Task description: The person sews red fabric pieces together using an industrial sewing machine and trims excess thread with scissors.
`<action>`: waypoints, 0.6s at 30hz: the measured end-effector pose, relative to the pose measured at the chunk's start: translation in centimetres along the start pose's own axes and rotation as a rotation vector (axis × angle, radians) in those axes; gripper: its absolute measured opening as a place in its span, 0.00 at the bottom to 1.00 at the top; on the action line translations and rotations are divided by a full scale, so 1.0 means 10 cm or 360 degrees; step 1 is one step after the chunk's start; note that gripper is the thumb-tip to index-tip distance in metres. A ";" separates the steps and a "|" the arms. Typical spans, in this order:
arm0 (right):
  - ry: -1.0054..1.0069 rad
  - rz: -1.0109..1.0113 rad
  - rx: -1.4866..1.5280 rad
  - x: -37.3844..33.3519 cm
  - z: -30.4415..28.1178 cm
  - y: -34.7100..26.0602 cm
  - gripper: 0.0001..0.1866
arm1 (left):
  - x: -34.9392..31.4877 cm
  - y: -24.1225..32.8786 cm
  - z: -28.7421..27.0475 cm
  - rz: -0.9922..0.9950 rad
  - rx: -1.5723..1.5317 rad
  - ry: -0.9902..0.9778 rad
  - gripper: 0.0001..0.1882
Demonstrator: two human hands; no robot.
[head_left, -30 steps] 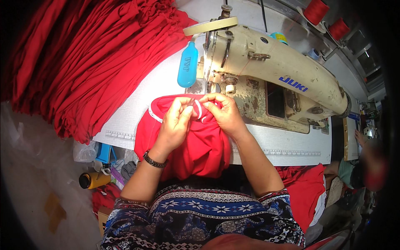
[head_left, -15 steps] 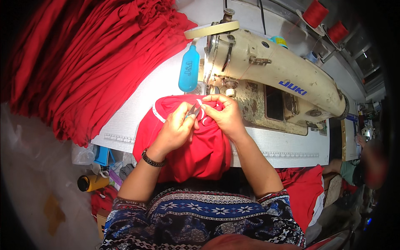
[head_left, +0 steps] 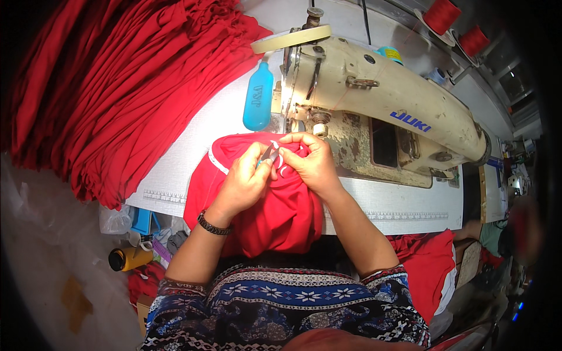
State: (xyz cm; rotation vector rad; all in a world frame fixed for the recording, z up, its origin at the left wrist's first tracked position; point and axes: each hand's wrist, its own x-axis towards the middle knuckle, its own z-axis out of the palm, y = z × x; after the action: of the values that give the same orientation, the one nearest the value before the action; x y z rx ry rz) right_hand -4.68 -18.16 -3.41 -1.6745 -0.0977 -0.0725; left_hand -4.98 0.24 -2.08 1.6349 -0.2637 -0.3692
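My left hand [head_left: 241, 182] is closed around small thread snips [head_left: 272, 154], their pointed blades tilted up and toward my right fingers. With thumb and forefinger, my right hand [head_left: 317, 167] pinches the edge of a red garment [head_left: 274, 219], where a bit of white trim shows just beside the blades. The same garment has a white tape [head_left: 217, 160] along its opening at the left. It is bunched on the table edge and hangs toward my lap. Whether the blades touch the trim is too small to tell.
A cream sewing machine [head_left: 404, 99] stands just beyond my hands, with a blue bottle-shaped piece [head_left: 258, 96] and a pale yellow tape ring [head_left: 291, 40] at its head. Red fabric [head_left: 134, 88] is heaped at the left. Red thread cones [head_left: 441, 16] stand at the far right.
The snips' blades look closer together than before. Both hands and the garment have shifted slightly left in the picture, with the same grips.
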 end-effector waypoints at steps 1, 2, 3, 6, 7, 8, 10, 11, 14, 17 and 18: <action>0.0003 -0.0018 -0.0005 0.00 0.00 0.00 0.10 | 0.00 0.00 0.00 0.0000 0.0006 -0.0002 0.06; 0.0006 -0.0035 -0.0010 0.00 0.00 0.01 0.10 | 0.00 0.00 0.00 0.0001 0.0013 -0.0003 0.06; 0.0008 -0.0044 -0.0009 0.00 0.00 0.01 0.10 | 0.00 0.00 0.00 0.0000 0.0021 -0.0004 0.06; 0.0018 -0.0064 -0.0018 0.00 0.00 0.02 0.11 | 0.01 0.01 0.00 -0.0034 -0.0018 -0.0008 0.06; 0.0025 -0.0066 -0.0028 0.00 0.01 0.02 0.10 | 0.01 0.00 0.01 -0.0014 -0.0062 0.0036 0.06; 0.0032 -0.0069 -0.0039 0.00 0.01 0.01 0.10 | 0.01 -0.02 0.03 0.0007 -0.0106 0.0080 0.06; 0.0048 -0.0035 -0.0062 0.00 0.01 0.02 0.10 | 0.00 -0.02 0.03 -0.0015 -0.0191 0.0080 0.06; 0.0055 -0.0018 -0.0073 0.00 0.01 0.02 0.10 | -0.01 0.01 0.01 -0.0058 -0.0234 0.0038 0.06; 0.0033 0.0073 -0.0032 -0.01 0.00 -0.04 0.10 | -0.02 0.02 0.00 -0.0084 -0.0220 -0.0011 0.06; 0.0038 0.0041 -0.0005 -0.01 0.01 -0.04 0.10 | 0.00 -0.03 0.01 -0.0005 -0.0126 -0.0033 0.06; 0.0040 0.0021 -0.0012 -0.01 0.01 -0.03 0.10 | 0.01 -0.05 0.01 0.0026 -0.0092 -0.0042 0.06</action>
State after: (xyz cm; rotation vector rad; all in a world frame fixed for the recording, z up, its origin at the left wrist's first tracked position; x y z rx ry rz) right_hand -4.80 -18.05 -3.08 -1.6813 -0.0677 -0.0840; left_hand -4.95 0.14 -2.62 1.5713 -0.2838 -0.3831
